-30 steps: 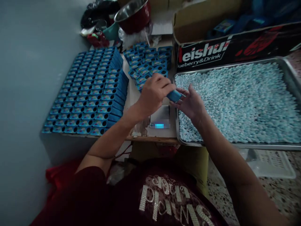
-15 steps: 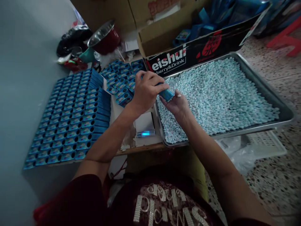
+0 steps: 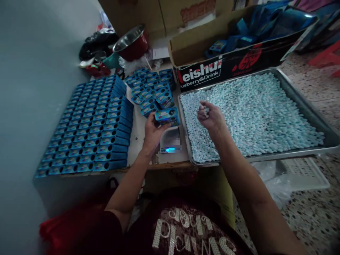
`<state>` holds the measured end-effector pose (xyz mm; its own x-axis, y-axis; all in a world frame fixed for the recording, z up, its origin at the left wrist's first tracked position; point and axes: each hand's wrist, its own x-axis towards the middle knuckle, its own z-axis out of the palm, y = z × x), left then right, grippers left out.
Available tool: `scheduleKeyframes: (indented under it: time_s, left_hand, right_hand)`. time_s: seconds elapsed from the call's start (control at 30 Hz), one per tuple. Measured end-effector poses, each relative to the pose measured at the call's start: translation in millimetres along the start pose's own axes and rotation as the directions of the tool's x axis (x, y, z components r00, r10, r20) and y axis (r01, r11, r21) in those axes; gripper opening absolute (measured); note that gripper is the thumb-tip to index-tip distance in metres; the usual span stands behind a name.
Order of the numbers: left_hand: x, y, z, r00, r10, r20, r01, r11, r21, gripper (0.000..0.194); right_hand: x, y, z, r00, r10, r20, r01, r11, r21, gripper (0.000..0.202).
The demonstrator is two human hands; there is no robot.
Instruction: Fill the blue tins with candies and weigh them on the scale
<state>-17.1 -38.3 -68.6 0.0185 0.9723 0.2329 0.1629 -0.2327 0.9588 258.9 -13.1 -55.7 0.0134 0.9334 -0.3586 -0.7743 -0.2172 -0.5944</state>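
Observation:
My left hand (image 3: 154, 132) is closed around one end of a small blue printed box (image 3: 168, 117), held just over the back of a small flat scale (image 3: 170, 140) with a lit blue display. Above the left part of a metal tray (image 3: 297, 151) is my right hand (image 3: 212, 118), palm turned up and fingers curled in. Something pale shows at its fingertips, too small to make out. Pale blue and white candy-like pellets (image 3: 260, 113) cover the tray. A loose pile of similar blue boxes (image 3: 150, 88) lies behind the scale.
Neat rows of blue boxes (image 3: 87, 131) fill the table's left side. Behind the tray stands a black-printed carton (image 3: 202, 72) with blue packaging inside. A red metal bowl (image 3: 134, 46) is at the back, and a red stool (image 3: 325, 58) at far right.
The blue box was tilted over my right palm; my left hand has carried it left and down, toward the scale. My right hand has come apart from it and curled its fingers.

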Motion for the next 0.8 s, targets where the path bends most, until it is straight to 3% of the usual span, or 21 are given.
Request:
scheduleKeyframes:
  time_s: [0.13,0.23,0.3,0.4,0.5,0.6,0.7,0.8]
  left_hand:
    - [-42,-14,-23.9,0.987,-0.154,0.052,0.155,0.988,-0.016,0.053]
    - [-53,-10,-27.2,0.976,-0.203,0.079,0.203,0.979,0.014,0.051]
    - [-54,-1,-31.4,0.984,-0.168,0.067,0.168,0.986,0.004,0.06]
    - [-52,14,-50.8,0.998,-0.063,0.016,0.063,0.998,0.018,0.07]
    - [-56,19,-80.7,1.0,-0.016,-0.027,0.017,0.998,0.063,0.066]
    - [-68,17,-104.1,0.992,-0.038,-0.124,0.045,0.997,0.058,0.06]
    - [-83,17,-114.2,0.978,-0.052,-0.201,0.061,0.997,0.039,0.058]
    - [-92,24,-118.5,0.985,-0.011,-0.174,0.017,0.999,0.034,0.06]
  right_hand:
    - [-3,-4,4,0.978,-0.209,0.0,0.193,0.904,-0.381,0.034]
    - [-14,-6,10,0.919,-0.395,-0.001,0.335,0.781,-0.526,0.027]
    - [-26,-9,12,0.901,-0.431,0.037,0.365,0.712,-0.6,0.022]
    - [-49,-16,14,0.929,-0.362,0.07,0.307,0.654,-0.691,0.019]
    - [-63,-23,13,0.973,-0.231,-0.024,0.152,0.71,-0.687,0.02]
    - [-63,-31,3,0.984,-0.129,-0.125,0.012,0.741,-0.671,0.02]
    - [-57,-39,-10,0.979,-0.12,-0.165,-0.025,0.733,-0.68,0.024]
    - [-58,-45,-16,0.973,-0.113,-0.199,-0.058,0.72,-0.691,0.024]
